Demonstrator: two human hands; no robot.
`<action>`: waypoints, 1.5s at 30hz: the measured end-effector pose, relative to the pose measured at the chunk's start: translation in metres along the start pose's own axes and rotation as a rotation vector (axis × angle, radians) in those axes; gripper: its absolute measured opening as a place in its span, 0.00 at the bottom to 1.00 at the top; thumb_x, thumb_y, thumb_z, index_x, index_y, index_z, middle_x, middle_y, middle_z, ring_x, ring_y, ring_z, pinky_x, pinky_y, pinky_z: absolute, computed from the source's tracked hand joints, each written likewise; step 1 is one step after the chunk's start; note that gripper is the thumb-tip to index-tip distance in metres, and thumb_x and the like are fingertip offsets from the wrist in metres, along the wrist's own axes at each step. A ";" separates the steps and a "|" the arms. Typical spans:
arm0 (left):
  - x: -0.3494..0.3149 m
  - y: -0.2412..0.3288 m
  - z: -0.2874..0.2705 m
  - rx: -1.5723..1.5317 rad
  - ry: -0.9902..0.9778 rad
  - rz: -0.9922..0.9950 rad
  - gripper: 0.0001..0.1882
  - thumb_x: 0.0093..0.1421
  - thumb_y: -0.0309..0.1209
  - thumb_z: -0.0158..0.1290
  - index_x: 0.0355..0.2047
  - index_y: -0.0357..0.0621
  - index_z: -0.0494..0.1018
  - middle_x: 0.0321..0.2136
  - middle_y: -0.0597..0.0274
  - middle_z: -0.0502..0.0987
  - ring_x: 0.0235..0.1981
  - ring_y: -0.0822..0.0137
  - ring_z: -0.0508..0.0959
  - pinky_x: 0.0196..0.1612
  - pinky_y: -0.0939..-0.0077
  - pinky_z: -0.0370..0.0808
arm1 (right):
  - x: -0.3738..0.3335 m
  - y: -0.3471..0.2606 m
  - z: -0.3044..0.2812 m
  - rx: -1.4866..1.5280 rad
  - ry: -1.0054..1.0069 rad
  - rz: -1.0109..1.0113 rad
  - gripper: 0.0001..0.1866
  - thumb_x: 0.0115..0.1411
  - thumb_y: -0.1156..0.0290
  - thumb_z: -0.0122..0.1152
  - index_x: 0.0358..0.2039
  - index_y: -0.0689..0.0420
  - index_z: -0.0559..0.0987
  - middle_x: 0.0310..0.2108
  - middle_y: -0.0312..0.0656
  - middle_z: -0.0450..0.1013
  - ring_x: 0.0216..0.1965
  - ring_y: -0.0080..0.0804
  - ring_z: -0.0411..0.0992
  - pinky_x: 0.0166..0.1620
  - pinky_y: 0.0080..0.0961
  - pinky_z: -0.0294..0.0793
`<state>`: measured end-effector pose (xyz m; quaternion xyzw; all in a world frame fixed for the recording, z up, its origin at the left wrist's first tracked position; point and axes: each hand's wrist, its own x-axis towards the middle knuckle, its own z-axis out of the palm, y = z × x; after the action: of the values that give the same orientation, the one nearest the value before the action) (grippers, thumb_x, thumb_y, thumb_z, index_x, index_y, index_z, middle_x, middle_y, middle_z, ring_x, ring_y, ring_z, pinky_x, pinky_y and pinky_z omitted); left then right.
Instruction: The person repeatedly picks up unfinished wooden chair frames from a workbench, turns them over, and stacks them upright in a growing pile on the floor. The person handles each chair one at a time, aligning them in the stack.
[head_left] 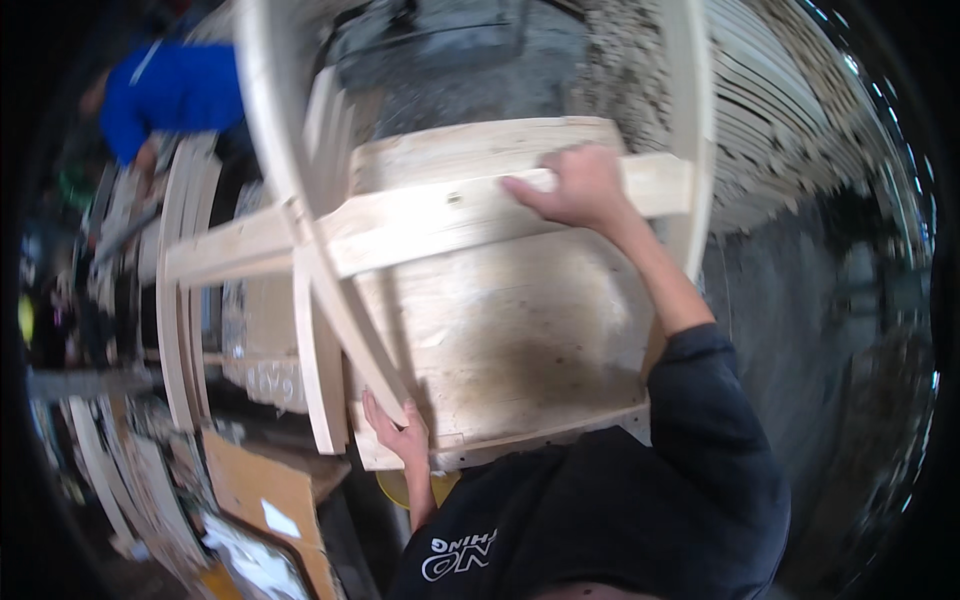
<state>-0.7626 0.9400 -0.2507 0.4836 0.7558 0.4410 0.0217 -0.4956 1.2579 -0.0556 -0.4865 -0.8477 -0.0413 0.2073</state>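
Observation:
A pale wooden frame (pixel 420 225) with two long, slightly curved side pieces and a wide flat crosspiece stands tilted over a wooden worktop (pixel 500 340). My right hand (pixel 582 188) is closed over the upper edge of the crosspiece, near its right end. Down at the near end of the left side piece (pixel 352 325), my left hand (pixel 400 436) grips the wood with thumb and fingers on either side. That end is close to the worktop's near left corner; whether it touches cannot be told. The frame's upper parts run out of the picture.
Another pale wooden frame (pixel 235 245) stands just left of the worktop. Stacked curved wooden pieces (pixel 770 95) fill the far right. At the far left a person in blue (pixel 175 95) bends over more wooden parts. A cardboard sheet (pixel 270 500) leans at the lower left.

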 end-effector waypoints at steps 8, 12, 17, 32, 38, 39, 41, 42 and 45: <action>0.056 0.101 0.016 -0.229 0.171 -0.028 0.27 0.65 0.33 0.51 0.59 0.29 0.58 0.57 0.41 0.66 0.58 0.53 0.68 0.62 0.62 0.62 | -0.031 0.013 -0.058 0.007 0.197 -0.131 0.41 0.52 0.30 0.52 0.08 0.59 0.75 0.05 0.43 0.62 0.10 0.38 0.64 0.24 0.32 0.68; 0.054 0.159 0.002 -0.130 0.312 0.219 0.35 0.62 0.29 0.53 0.65 0.34 0.49 0.62 0.42 0.58 0.63 0.50 0.60 0.67 0.59 0.55 | -0.056 0.001 -0.084 0.046 0.349 -0.212 0.39 0.53 0.33 0.55 0.07 0.60 0.75 0.06 0.42 0.64 0.12 0.38 0.66 0.28 0.30 0.69; 0.006 0.225 -0.001 -0.799 0.247 -0.205 0.30 0.66 0.38 0.49 0.61 0.35 0.52 0.58 0.43 0.62 0.58 0.53 0.65 0.63 0.55 0.62 | -0.097 -0.023 -0.122 0.117 0.541 -0.311 0.33 0.53 0.40 0.61 0.08 0.59 0.74 0.08 0.42 0.67 0.14 0.37 0.68 0.32 0.29 0.70; -0.032 0.297 -0.057 -1.756 -0.029 -0.484 0.26 0.66 0.38 0.51 0.58 0.33 0.61 0.56 0.45 0.65 0.60 0.53 0.65 0.66 0.56 0.62 | -0.210 -0.069 -0.181 0.007 0.728 -0.393 0.31 0.53 0.39 0.61 0.13 0.56 0.74 0.11 0.39 0.68 0.17 0.33 0.68 0.33 0.26 0.73; -0.118 0.196 -0.104 -1.446 -0.114 -0.474 0.14 0.68 0.33 0.45 0.49 0.35 0.69 0.47 0.49 0.75 0.49 0.57 0.76 0.57 0.61 0.74 | -0.217 -0.103 -0.176 -0.008 0.790 -0.441 0.29 0.49 0.40 0.66 0.11 0.53 0.73 0.11 0.36 0.66 0.14 0.33 0.64 0.21 0.31 0.62; -0.129 0.196 -0.115 -1.376 -0.048 -0.540 0.11 0.67 0.31 0.47 0.43 0.36 0.71 0.40 0.55 0.77 0.42 0.61 0.78 0.51 0.64 0.76 | -0.225 -0.102 -0.179 -0.027 0.770 -0.447 0.27 0.48 0.43 0.68 0.11 0.52 0.73 0.12 0.36 0.66 0.14 0.32 0.63 0.20 0.30 0.61; -0.161 0.186 -0.140 -1.278 0.152 -0.722 0.11 0.65 0.31 0.50 0.43 0.36 0.71 0.34 0.56 0.78 0.33 0.63 0.80 0.40 0.70 0.79 | -0.240 -0.108 -0.192 -0.041 0.746 -0.458 0.22 0.49 0.45 0.69 0.16 0.51 0.77 0.15 0.35 0.70 0.16 0.32 0.67 0.22 0.30 0.65; -0.179 0.167 -0.149 -1.233 0.229 -0.723 0.12 0.66 0.32 0.50 0.43 0.35 0.71 0.34 0.55 0.78 0.32 0.63 0.80 0.37 0.71 0.80 | -0.245 -0.109 -0.193 -0.048 0.724 -0.467 0.20 0.49 0.46 0.69 0.18 0.50 0.79 0.16 0.34 0.72 0.17 0.32 0.69 0.23 0.29 0.67; -0.184 0.089 -0.200 -0.715 0.368 -0.463 0.09 0.64 0.30 0.52 0.38 0.36 0.73 0.28 0.57 0.79 0.28 0.69 0.80 0.34 0.76 0.78 | -0.257 -0.093 -0.197 -0.158 0.712 -0.423 0.17 0.50 0.49 0.70 0.24 0.50 0.83 0.20 0.33 0.76 0.21 0.31 0.74 0.28 0.27 0.71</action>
<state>-0.6936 0.6858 -0.1398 0.1779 0.6358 0.7359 0.1505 -0.3996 0.9483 0.0357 -0.2716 -0.7984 -0.3133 0.4366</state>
